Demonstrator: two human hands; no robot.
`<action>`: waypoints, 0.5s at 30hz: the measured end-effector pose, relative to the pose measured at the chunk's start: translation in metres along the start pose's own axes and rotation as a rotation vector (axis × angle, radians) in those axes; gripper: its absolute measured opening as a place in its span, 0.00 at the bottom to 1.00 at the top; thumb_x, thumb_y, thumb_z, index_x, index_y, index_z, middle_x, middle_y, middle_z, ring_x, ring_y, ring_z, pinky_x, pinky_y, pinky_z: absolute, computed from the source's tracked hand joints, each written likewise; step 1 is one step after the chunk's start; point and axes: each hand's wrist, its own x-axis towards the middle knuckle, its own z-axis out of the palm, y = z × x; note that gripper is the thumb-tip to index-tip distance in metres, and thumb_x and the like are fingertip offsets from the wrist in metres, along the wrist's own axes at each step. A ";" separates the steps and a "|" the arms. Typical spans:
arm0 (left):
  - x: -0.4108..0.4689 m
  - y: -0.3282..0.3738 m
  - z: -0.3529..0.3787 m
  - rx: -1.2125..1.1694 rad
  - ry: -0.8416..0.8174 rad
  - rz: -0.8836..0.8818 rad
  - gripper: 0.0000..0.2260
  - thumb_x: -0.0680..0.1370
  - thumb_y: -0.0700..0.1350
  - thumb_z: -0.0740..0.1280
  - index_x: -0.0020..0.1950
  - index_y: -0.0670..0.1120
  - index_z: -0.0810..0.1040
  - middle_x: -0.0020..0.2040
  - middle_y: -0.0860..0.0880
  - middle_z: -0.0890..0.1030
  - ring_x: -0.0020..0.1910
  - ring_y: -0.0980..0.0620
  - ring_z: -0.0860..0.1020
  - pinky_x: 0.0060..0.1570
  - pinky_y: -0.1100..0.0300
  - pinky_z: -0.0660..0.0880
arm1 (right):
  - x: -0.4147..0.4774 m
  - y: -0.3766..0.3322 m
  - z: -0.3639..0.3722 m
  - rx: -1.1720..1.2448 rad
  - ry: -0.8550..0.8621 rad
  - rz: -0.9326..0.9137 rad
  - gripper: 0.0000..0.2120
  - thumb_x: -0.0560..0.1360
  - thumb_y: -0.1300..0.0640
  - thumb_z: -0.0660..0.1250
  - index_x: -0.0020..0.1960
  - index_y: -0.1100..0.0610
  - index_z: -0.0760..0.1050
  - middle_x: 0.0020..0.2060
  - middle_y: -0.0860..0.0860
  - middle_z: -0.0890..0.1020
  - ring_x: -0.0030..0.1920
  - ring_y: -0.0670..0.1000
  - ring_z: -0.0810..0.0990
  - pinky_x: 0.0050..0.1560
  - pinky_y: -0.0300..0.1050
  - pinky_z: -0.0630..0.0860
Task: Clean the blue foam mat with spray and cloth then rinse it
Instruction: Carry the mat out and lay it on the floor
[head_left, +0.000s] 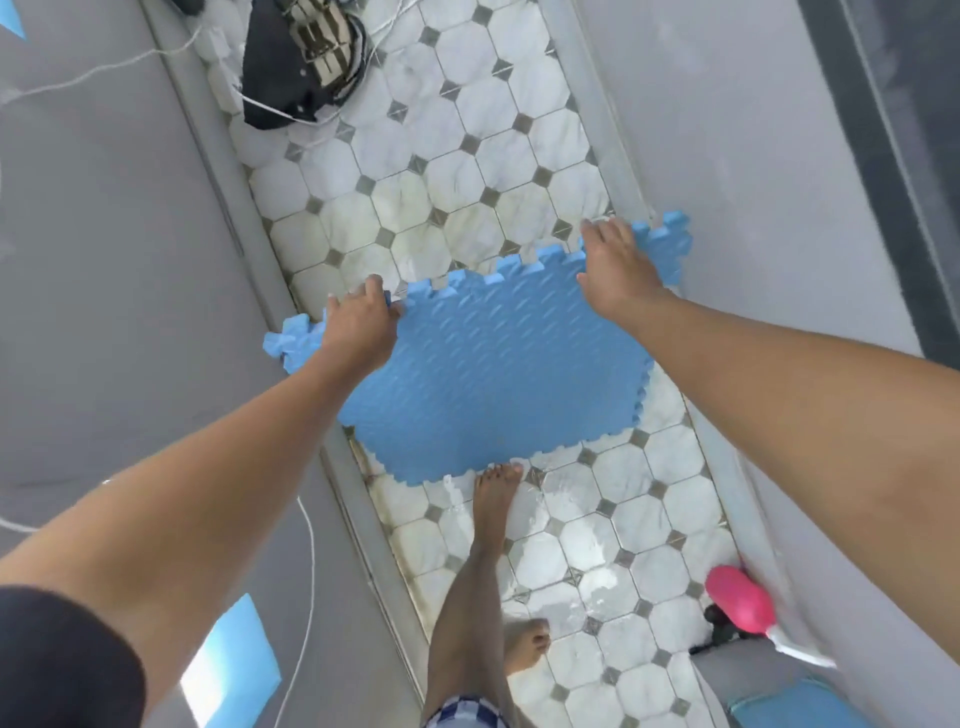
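The blue foam mat (493, 374) was held up at mid-frame, its lower toothed edge just above the toes of a bare foot (496, 499) on the tiled floor (519, 156). The left hand (358, 327) gripped the mat's upper edge, fingers curled over it. The right hand (618, 270) held the same edge further right, its fingertips hidden behind the foam. At lower right a pink object (740, 597) was blurred and partly covered, so hard to identify. A dark bag (301, 57) lay cut off at the top. Plain grey flanked the narrow tiled strip on both sides
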 end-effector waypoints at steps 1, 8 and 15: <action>0.009 0.000 0.002 0.004 -0.006 0.001 0.16 0.87 0.49 0.55 0.68 0.39 0.69 0.65 0.36 0.77 0.63 0.34 0.76 0.74 0.38 0.59 | 0.007 0.000 0.003 -0.001 0.003 0.001 0.31 0.78 0.62 0.66 0.78 0.59 0.57 0.74 0.55 0.65 0.79 0.56 0.53 0.67 0.60 0.71; 0.042 -0.001 0.006 0.149 -0.023 0.015 0.31 0.85 0.55 0.60 0.82 0.42 0.56 0.80 0.43 0.63 0.82 0.43 0.56 0.78 0.31 0.47 | 0.030 -0.001 0.021 -0.018 0.034 -0.007 0.35 0.77 0.60 0.65 0.80 0.60 0.53 0.81 0.54 0.52 0.81 0.55 0.46 0.76 0.61 0.59; -0.011 0.039 0.031 0.032 -0.108 0.146 0.34 0.85 0.57 0.61 0.85 0.43 0.52 0.83 0.41 0.60 0.82 0.40 0.58 0.79 0.39 0.59 | -0.034 -0.005 0.053 0.272 0.006 -0.019 0.30 0.79 0.62 0.61 0.80 0.60 0.57 0.81 0.55 0.55 0.81 0.55 0.50 0.77 0.56 0.59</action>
